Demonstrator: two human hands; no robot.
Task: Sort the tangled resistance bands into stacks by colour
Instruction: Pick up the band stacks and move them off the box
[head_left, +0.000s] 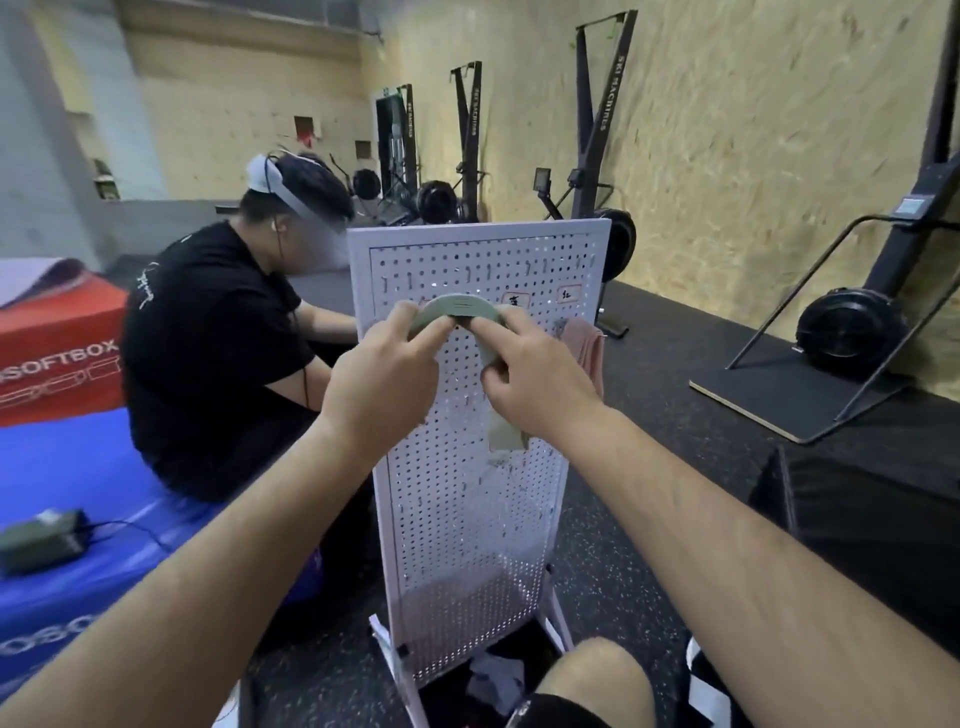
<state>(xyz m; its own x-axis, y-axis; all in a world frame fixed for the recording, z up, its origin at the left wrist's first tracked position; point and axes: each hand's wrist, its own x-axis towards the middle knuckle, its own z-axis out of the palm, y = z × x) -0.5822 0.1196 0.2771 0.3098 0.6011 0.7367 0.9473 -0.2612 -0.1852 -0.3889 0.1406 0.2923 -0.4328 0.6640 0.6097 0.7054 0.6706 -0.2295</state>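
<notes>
Views: one. Head camera, wide-angle, worn by the person; looks forward and somewhat down along both forearms. Close range: left hand (384, 374) and right hand (540, 382) sit mid-frame, both holding a green band (457, 307) just before a white pegboard (467, 519) that stands upright facing the lens. Wearer's knee (597, 675) at the bottom edge. Left of frame, near: a seated person in a black shirt (218, 338). Right and rear, farther off: ski machines (597, 130) along a board wall; straight lines bow toward the frame edges.
</notes>
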